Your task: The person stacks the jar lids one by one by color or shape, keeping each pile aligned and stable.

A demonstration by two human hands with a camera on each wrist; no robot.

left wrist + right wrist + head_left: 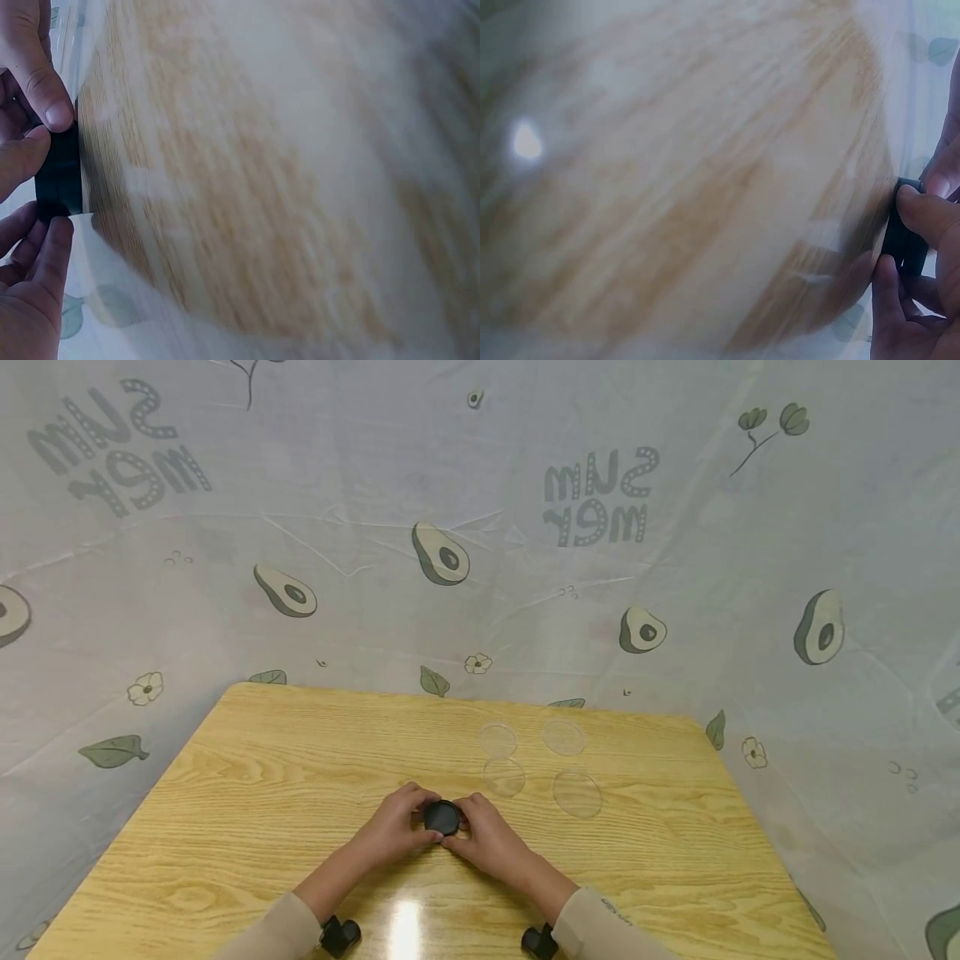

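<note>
A small black round piece (442,817), flat on top with a raised rim, is held between both hands near the middle of the table. My left hand (393,827) grips its left side, thumb at the near edge and fingers behind. On the opposite side my right hand (487,837) pinches it in much the same way. Seen from the left wrist, the black piece (60,176) looks like a short cylinder with fingertips above and below. The right wrist view shows the black piece (906,236) at its right edge, partly covered by fingers.
Several clear thin discs lie on the wooden table (247,777) beyond and right of the hands, among them one disc (577,792) and another disc (504,777). A printed cloth (480,468) hangs around the table's back and sides. Black devices sit at both wrists.
</note>
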